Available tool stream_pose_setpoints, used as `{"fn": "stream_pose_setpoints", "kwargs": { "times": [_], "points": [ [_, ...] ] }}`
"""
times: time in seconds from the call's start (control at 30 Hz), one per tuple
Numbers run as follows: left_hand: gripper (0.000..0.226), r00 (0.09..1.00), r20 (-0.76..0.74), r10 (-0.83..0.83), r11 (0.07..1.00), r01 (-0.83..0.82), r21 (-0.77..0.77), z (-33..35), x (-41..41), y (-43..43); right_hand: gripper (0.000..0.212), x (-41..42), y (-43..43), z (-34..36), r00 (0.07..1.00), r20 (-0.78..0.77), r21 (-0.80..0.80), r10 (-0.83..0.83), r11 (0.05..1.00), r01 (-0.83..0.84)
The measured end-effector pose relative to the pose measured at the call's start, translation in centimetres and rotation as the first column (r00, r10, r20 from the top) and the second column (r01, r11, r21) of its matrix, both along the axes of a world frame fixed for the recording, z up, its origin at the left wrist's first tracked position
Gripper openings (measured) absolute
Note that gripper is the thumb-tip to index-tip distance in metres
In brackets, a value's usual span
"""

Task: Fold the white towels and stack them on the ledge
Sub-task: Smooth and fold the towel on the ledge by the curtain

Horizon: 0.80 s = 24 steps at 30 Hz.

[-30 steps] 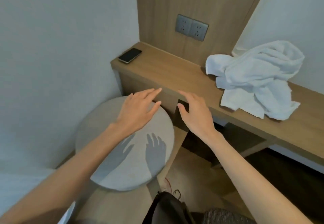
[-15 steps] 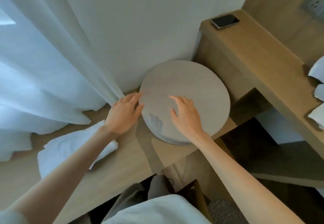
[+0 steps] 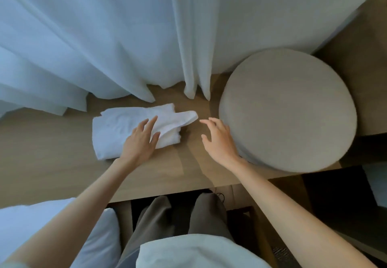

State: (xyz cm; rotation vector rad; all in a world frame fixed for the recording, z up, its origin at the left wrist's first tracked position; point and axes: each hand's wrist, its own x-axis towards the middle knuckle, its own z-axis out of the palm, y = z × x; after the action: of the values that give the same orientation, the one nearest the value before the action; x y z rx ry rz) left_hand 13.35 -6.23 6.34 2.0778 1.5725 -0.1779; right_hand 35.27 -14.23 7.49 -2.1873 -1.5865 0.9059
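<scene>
A roughly folded white towel (image 3: 117, 129) lies on the wooden ledge (image 3: 52, 163) below the curtain, one loose corner sticking out to the right. My left hand (image 3: 140, 142) lies flat on the towel's right part, fingers spread, not gripping. My right hand (image 3: 217, 139) hovers open just above the ledge, a little to the right of the towel's loose corner, and holds nothing.
White curtains (image 3: 104, 37) hang down onto the back of the ledge. A round grey stool cushion (image 3: 289, 108) sits on the ledge close to my right hand. White bedding (image 3: 41, 225) lies at bottom left, my legs below the ledge's front edge.
My view has swung left from the desk with the crumpled towel pile to the ledge under the curtain. Both hands moved off the stool; the left one now rests on the folded towel.
</scene>
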Motion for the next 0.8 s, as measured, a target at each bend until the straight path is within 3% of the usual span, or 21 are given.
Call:
{"fn": "stream_pose_setpoints", "kwargs": {
  "times": [0.3,0.53,0.67,0.8],
  "points": [
    [0.074,0.997,-0.071,0.034,0.994,-0.041,-0.098,-10.7,-8.1,6.1,0.059,-9.6,9.3,-11.7,0.993,-0.094,-0.182,0.072,0.979,-0.088],
    [0.095,0.987,-0.159,-0.024,0.973,-0.013,-0.230,-19.5,-9.5,8.7,0.072,-11.6,13.5,-19.3,0.976,0.069,-0.355,0.206,0.920,-0.169],
    [0.071,0.979,-0.198,-0.049,0.999,0.044,-0.031,-22.3,-9.2,8.6,0.054,-12.3,13.7,-21.7,0.969,0.179,-0.286,0.170,0.951,-0.114],
    [0.038,0.994,-0.111,0.015,0.995,-0.004,0.098,-22.8,-9.0,8.6,0.031,-12.9,13.9,-22.1,0.939,0.295,-0.195,0.179,0.973,-0.125]
  ]
}}
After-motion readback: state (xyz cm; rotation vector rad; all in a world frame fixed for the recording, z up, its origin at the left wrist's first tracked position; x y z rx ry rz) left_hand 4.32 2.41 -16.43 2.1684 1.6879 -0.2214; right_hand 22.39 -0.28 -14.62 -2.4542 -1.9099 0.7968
